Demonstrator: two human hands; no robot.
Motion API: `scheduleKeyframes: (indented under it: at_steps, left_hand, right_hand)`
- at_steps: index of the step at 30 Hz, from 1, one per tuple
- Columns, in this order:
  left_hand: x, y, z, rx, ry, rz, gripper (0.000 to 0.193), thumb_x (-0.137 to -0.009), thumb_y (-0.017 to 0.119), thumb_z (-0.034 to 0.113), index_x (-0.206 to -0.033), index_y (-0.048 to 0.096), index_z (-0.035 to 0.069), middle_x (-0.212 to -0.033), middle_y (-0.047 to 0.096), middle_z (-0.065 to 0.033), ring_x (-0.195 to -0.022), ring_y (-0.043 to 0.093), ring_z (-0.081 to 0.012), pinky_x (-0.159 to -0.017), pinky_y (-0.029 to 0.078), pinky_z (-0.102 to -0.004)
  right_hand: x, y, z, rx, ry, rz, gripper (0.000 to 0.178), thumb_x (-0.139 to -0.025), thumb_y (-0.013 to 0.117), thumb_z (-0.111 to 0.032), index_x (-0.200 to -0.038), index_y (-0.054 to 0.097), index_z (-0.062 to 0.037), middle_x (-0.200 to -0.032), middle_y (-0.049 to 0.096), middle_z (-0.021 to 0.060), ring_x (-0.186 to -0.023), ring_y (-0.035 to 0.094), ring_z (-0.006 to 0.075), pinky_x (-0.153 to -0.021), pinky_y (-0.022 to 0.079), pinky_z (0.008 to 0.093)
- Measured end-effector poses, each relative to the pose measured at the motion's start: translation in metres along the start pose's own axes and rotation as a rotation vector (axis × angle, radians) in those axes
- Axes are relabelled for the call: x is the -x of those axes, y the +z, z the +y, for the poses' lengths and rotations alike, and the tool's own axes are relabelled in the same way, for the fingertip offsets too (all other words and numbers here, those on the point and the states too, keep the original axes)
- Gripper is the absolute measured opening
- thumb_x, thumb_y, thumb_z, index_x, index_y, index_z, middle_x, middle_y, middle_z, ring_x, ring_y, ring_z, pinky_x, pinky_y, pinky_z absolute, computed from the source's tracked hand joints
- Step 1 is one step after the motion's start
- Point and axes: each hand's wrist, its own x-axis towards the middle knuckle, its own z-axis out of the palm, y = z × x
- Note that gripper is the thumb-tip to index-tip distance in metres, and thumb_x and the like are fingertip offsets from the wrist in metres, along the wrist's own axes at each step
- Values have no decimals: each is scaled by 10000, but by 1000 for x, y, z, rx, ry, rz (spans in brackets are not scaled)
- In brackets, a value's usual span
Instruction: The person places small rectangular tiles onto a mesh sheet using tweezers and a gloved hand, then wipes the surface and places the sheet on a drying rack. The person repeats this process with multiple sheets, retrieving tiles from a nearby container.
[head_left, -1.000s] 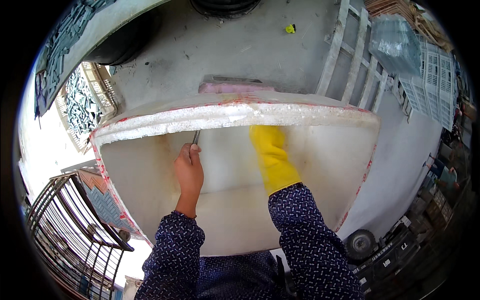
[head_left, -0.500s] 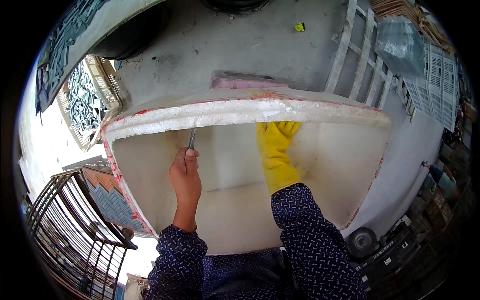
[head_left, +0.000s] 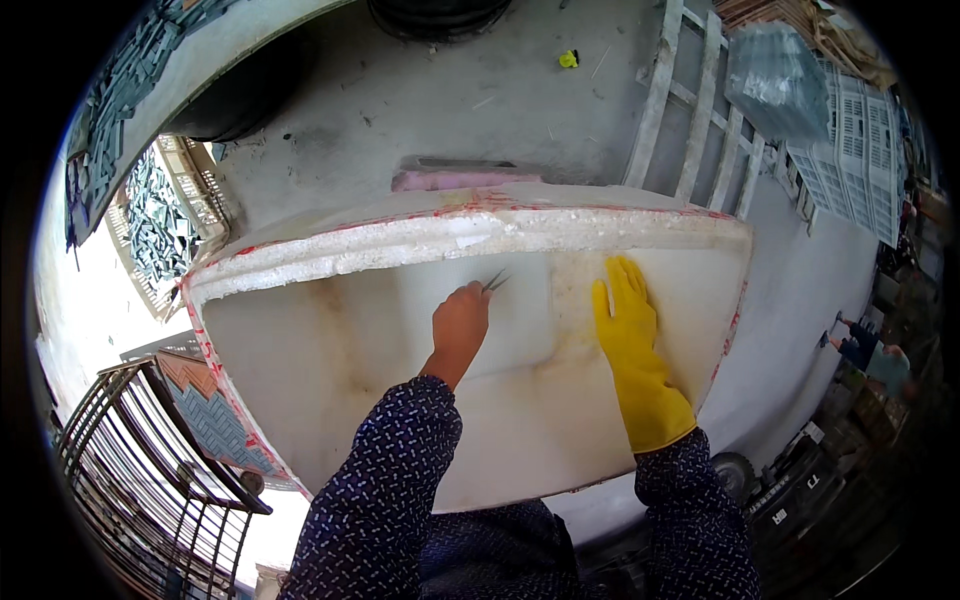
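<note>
A large white foam box with red-printed tape along its edges lies in front of me, its inside stained brown in patches. My left hand, bare, is closed around a pair of metal tweezers, whose two prongs point up and to the right inside the box. A yellow rubber glove covers my right hand. Its fingers are stretched out over the inner right part of the box, with nothing seen in them. I cannot tell how firmly the palm touches the surface.
Beyond the box, a pink block lies against its far edge. Crates of grey-green strips stand at the left, above a dark metal rack. A white slatted frame and stacked white crates are at the far right.
My left hand has moved right with the tweezers, away from the box's far rim. The gloved right hand has shifted right, its fingers now straight. The view has turned slightly.
</note>
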Motion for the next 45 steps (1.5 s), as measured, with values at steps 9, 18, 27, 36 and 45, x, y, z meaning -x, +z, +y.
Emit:
scheduleKeyframes:
  at_steps: [9, 18, 27, 36, 45]
  left_hand:
    - [-22, 4, -6, -9, 68, -66, 199, -849, 526, 236, -783, 599, 62, -726, 619, -145, -683, 607, -330, -608, 492, -417]
    - [-23, -3, 8, 104, 39, -30, 192, -834, 539, 214, -765, 589, 41, -693, 588, -181, -657, 573, -366, -587, 449, -434]
    - [-29, 6, 2, 13, 21, -45, 179, -822, 547, 219, -770, 607, 58, -701, 612, -165, -685, 604, -340, -620, 488, -428]
    - [-19, -9, -5, 206, 101, -88, 182, -831, 540, 200, -774, 607, 41, -666, 585, -166, -627, 563, -354, -581, 438, -414]
    - [15, -72, -7, 121, 172, -233, 168, -847, 534, 189, -790, 587, 40, -696, 593, -152, -649, 564, -331, -596, 443, -402]
  right_hand:
    - [18, -35, -18, -394, 183, -39, 292, -851, 550, -164, -1107, 561, -23, -1127, 568, 152, -1057, 527, 288, -900, 413, 339]
    - [16, -19, -9, -416, 216, -23, 302, -853, 559, -211, -1102, 571, -41, -1098, 591, 143, -1008, 561, 292, -857, 443, 332]
    - [10, -19, -3, -418, 202, 17, 282, -844, 575, -198, -1084, 587, -50, -1082, 601, 133, -990, 568, 291, -843, 453, 341]
    - [8, -3, 2, -464, 271, -109, 382, -799, 633, -270, -1099, 575, -41, -1088, 599, 133, -989, 569, 284, -812, 465, 330]
    - [-43, -49, -54, -891, 366, -1116, 619, -710, 698, -394, -1176, 515, -30, -1074, 581, 120, -894, 568, 238, -697, 474, 304]
